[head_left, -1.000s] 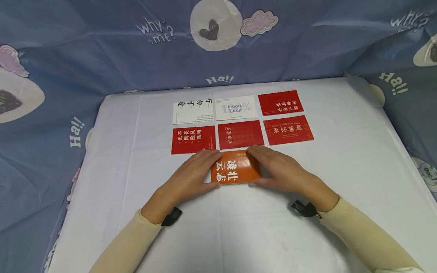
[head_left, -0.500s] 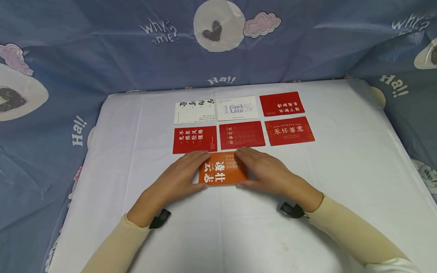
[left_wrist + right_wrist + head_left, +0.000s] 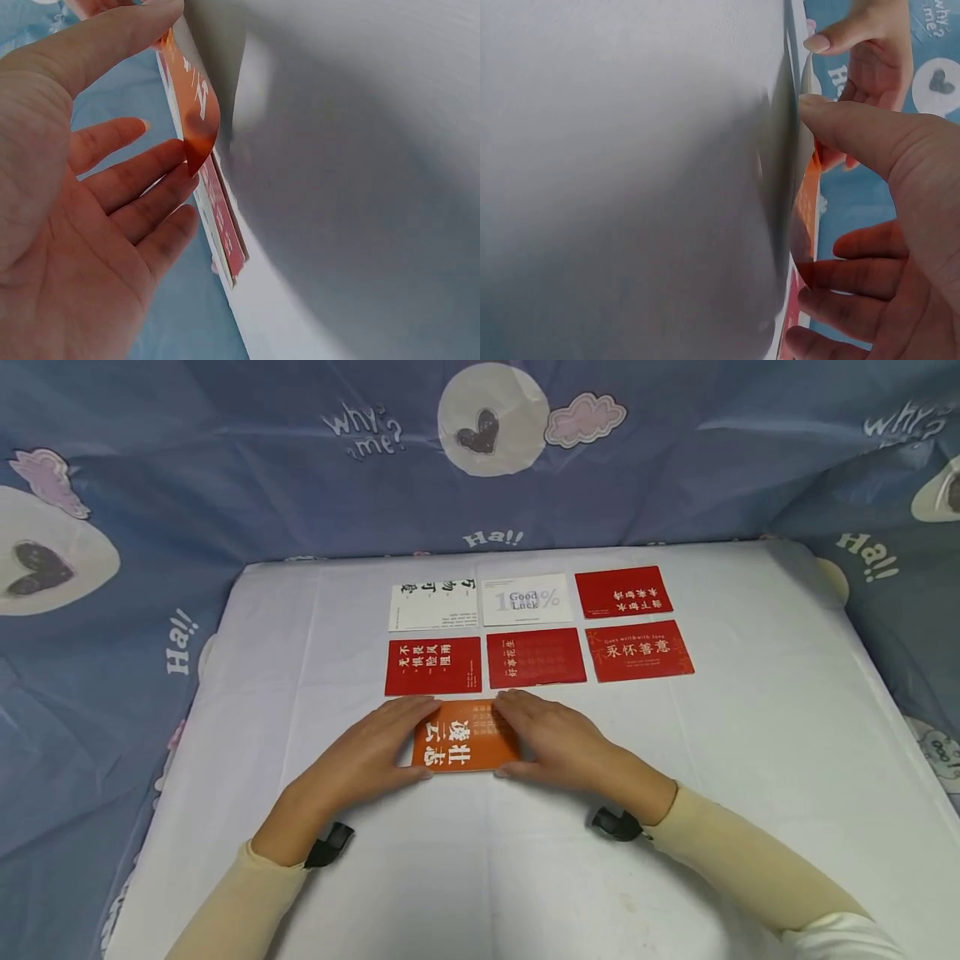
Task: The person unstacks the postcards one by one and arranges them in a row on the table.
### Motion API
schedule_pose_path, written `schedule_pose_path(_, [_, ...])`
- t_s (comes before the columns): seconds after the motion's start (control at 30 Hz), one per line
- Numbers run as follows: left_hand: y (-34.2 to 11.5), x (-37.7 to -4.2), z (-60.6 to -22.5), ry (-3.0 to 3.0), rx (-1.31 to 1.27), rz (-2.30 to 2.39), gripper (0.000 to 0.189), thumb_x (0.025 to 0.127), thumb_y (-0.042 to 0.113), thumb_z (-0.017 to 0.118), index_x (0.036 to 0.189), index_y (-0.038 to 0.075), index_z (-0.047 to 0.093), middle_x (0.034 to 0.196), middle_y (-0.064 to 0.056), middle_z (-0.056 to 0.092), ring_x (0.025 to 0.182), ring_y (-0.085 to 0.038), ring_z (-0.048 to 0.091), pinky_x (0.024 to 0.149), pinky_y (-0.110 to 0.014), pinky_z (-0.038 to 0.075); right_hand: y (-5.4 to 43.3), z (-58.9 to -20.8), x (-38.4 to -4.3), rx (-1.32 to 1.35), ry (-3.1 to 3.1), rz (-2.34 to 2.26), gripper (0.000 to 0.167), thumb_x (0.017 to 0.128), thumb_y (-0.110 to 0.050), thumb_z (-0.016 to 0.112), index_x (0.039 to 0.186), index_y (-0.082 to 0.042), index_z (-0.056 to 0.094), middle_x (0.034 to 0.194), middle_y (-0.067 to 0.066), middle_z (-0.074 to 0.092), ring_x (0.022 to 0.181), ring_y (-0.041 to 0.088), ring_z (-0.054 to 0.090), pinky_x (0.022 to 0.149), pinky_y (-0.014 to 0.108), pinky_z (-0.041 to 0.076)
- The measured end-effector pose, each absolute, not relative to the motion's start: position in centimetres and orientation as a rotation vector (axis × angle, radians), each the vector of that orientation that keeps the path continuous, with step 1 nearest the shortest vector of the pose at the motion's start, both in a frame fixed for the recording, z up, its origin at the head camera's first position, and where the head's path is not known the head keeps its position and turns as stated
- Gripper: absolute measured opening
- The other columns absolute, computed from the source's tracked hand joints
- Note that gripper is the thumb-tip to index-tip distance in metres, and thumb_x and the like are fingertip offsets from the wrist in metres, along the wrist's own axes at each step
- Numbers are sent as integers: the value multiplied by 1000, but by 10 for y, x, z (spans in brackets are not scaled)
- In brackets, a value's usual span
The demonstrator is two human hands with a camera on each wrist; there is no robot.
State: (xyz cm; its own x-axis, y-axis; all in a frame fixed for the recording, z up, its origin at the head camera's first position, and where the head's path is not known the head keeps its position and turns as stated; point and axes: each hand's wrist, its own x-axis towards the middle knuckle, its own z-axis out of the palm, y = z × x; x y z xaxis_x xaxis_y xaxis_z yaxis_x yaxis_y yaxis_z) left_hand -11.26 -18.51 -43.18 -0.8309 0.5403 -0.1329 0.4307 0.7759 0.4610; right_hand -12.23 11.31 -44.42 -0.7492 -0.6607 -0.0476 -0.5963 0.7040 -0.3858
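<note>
Both hands hold one orange card (image 3: 467,739) with white characters, just in front of the laid-out cards. My left hand (image 3: 363,756) pinches its left end between thumb and fingertips. At the right end, my right hand (image 3: 558,739) grips it the same way. Seen from the left wrist, the card (image 3: 199,112) bows between the long edges, over a shadow on the white cloth. In the right wrist view, the right thumb presses the near edge, and fingertips meet the far edge of the card (image 3: 807,195).
Behind the hands lie two rows of cards. The front row holds three red ones, left (image 3: 433,666), middle (image 3: 536,670) and right (image 3: 640,664). Two white cards, left (image 3: 431,610) and middle (image 3: 527,610), and a red one (image 3: 624,593) form the back row. A patterned blue cloth (image 3: 300,485) hangs behind.
Both hands have moved left with the orange card, from in front of the middle red card toward the gap between it and the left red card. Their hold stays the same.
</note>
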Motion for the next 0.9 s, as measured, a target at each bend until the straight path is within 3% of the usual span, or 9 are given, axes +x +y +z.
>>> schedule_pose_path(0.47, [-205,-109,-433,2720,723,611,91,80,21,93,157,8,47,157,-10,49,146,-31,42,116,-54,41,88,-448,-123,-1060,2737,-510,91,86,-49,83,154,0,47,156,16,50,145,30,46,114,46,45])
schedule_pose_path(0.9, [-220,-108,-433,2720,687,601,89,82,20,92,157,7,46,159,-14,46,147,-35,40,117,-56,38,69,-451,-124,-1077,2742,-446,92,88,-50,81,155,2,45,160,18,45,150,31,40,118,44,40])
